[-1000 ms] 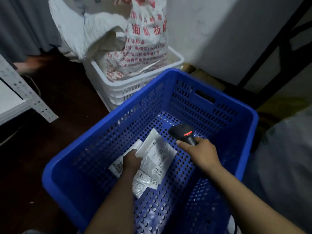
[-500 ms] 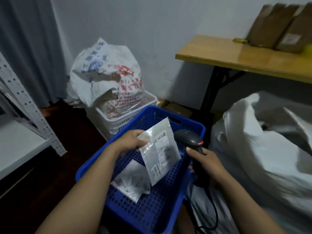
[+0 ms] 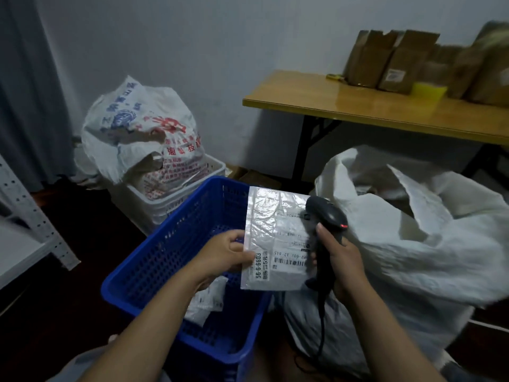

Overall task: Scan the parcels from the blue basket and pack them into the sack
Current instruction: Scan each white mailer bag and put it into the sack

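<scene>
Cardboard boxes (image 3: 399, 62) stand on a wooden table (image 3: 330, 106).

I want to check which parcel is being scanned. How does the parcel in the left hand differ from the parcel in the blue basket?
The held parcel is up over the blue basket, pinched by the left hand; the basket parcel lies on its floor. The held parcel shows its barcode label; the basket parcel is partly hidden behind the left arm. Both are pale plastic bags with printed labels.
</scene>
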